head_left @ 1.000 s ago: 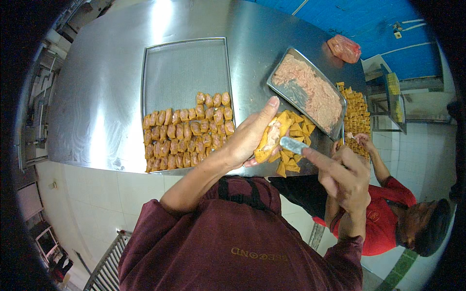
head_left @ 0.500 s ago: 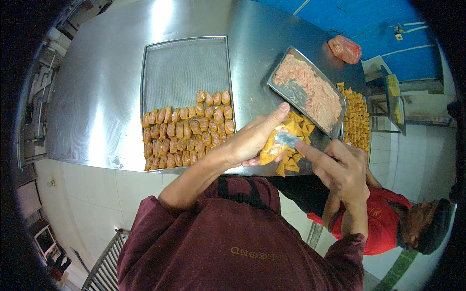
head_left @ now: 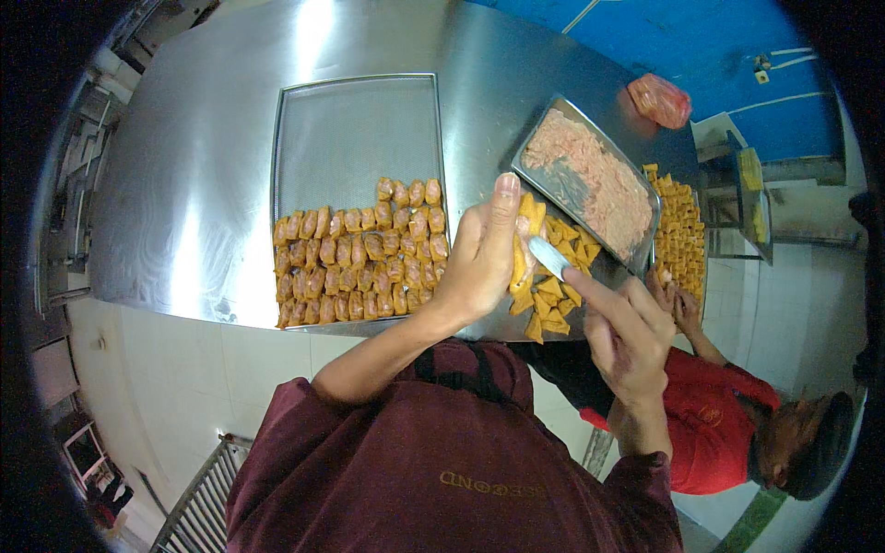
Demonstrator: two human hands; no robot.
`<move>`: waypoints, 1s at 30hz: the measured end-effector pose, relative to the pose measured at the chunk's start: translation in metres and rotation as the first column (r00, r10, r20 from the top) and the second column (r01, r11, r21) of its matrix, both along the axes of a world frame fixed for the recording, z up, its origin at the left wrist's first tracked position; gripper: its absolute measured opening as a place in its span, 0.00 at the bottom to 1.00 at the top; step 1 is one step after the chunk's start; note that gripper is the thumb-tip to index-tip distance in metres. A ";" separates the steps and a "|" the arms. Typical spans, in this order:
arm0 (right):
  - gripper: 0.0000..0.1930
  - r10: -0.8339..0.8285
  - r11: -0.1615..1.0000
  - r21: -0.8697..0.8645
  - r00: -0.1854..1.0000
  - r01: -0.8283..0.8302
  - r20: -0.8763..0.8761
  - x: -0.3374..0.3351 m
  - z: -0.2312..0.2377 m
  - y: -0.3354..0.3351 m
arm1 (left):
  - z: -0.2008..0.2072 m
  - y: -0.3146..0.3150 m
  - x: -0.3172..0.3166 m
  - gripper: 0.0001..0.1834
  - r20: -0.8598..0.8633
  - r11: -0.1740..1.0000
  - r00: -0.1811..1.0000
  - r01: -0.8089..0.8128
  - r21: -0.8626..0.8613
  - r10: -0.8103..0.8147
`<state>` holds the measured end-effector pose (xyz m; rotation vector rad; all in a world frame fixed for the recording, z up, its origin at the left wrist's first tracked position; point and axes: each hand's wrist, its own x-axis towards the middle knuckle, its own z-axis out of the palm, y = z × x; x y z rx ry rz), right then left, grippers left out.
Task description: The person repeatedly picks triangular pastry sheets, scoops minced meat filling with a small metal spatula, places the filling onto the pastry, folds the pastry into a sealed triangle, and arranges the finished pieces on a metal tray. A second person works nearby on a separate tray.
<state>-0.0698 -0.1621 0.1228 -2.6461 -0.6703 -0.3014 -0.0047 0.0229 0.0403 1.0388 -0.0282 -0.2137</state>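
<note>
My left hand [head_left: 481, 253] is closed around a yellow-brown fried tofu piece [head_left: 520, 267], opened up with pale pink paste in it. In my right hand [head_left: 631, 332] is a small flat spatula [head_left: 548, 255], its index finger stretched along it. The blade touches or nearly touches the paste in the tofu. Loose tofu triangles [head_left: 551, 300] lie in a heap below and beside the held piece. Just beyond, a metal pan [head_left: 570, 187] holds pink minced paste [head_left: 613, 194], scraped away in one patch.
To the left, a mesh tray [head_left: 355, 138] bears rows of filled tofu pieces [head_left: 350, 251] on the steel table [head_left: 184, 184]. More tofu [head_left: 678, 217] fills a tray at the right, where a co-worker's hands [head_left: 680, 302] work. A pinkish plastic bag [head_left: 660, 100] lies at the far right.
My left hand has turned more upright with the tofu, its thumb shifting left. The spatula has drawn back slightly and tilted, showing more blade. The co-worker's hands have come into sight.
</note>
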 end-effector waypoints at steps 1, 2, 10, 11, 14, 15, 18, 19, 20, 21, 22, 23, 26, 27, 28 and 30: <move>0.31 -0.017 0.999 0.039 1.000 0.017 -0.009 0.000 -0.004 0.003 | 0.000 -0.002 0.000 0.37 0.018 1.000 1.000 -0.019 0.025 0.018; 0.30 -0.013 0.999 0.053 1.000 0.012 0.005 -0.001 -0.007 0.005 | 0.000 -0.005 0.002 0.37 0.029 0.998 0.998 -0.056 0.016 0.056; 0.30 -0.074 0.982 0.177 0.997 0.069 0.020 -0.006 -0.022 0.009 | -0.003 -0.009 0.012 0.37 0.006 0.982 0.982 -0.190 0.001 0.190; 0.29 -0.072 0.981 0.180 0.997 0.071 -0.003 -0.007 -0.026 0.010 | -0.002 -0.013 0.012 0.37 0.007 0.978 0.978 -0.208 -0.004 0.208; 0.29 -0.042 0.983 0.180 0.998 0.049 -0.039 -0.007 -0.035 0.012 | -0.004 -0.015 0.017 0.37 -0.004 0.968 0.969 -0.249 -0.022 0.249; 0.29 -0.032 0.982 0.183 0.998 0.040 -0.048 -0.008 -0.037 0.011 | -0.007 -0.013 0.020 0.37 -0.053 0.965 0.964 -0.263 -0.020 0.261; 0.28 -0.037 0.979 0.197 0.994 0.058 -0.107 -0.011 -0.039 0.006 | -0.026 -0.006 0.026 0.35 -0.052 0.964 0.963 -0.265 -0.017 0.263; 0.28 -0.051 0.976 0.203 0.990 0.077 -0.129 -0.012 -0.040 0.003 | -0.037 -0.001 0.033 0.33 -0.126 0.965 0.957 -0.262 0.010 0.261; 0.27 -0.068 0.970 0.221 0.988 0.098 -0.142 -0.013 -0.040 0.000 | -0.051 0.008 0.042 0.31 -0.149 0.964 0.953 -0.264 0.015 0.263; 0.27 -0.097 0.965 0.225 0.979 0.137 -0.177 -0.014 -0.041 -0.003 | -0.066 0.019 0.049 0.29 -0.170 0.964 0.949 -0.264 0.024 0.264; 0.26 -0.121 0.965 0.212 0.978 0.157 -0.171 -0.014 -0.042 -0.006 | -0.083 0.033 0.054 0.23 -0.181 0.965 0.948 -0.255 0.066 0.263; 0.25 -0.150 0.957 0.219 0.971 0.190 -0.188 -0.016 -0.043 -0.010 | -0.101 0.050 0.062 0.20 -0.148 0.941 0.939 -0.280 0.192 0.310; 0.21 -0.217 0.912 0.313 0.958 0.267 -0.186 -0.020 -0.049 -0.019 | -0.169 0.119 0.102 0.17 -0.097 0.896 0.954 -0.229 0.380 0.285; 0.21 -0.238 0.901 0.320 0.951 0.292 -0.197 -0.021 -0.051 -0.021 | -0.195 0.142 0.114 0.18 -0.160 0.868 0.953 -0.154 0.472 0.256; 0.20 -0.262 0.887 0.331 0.940 0.323 -0.217 -0.023 -0.055 -0.023 | -0.220 0.163 0.125 0.20 -0.198 0.839 0.953 -0.091 0.537 0.231; 0.19 -0.281 0.870 0.356 0.935 0.343 -0.215 -0.023 -0.063 -0.026 | -0.268 0.189 0.141 0.21 -0.282 0.802 0.944 0.031 0.596 0.173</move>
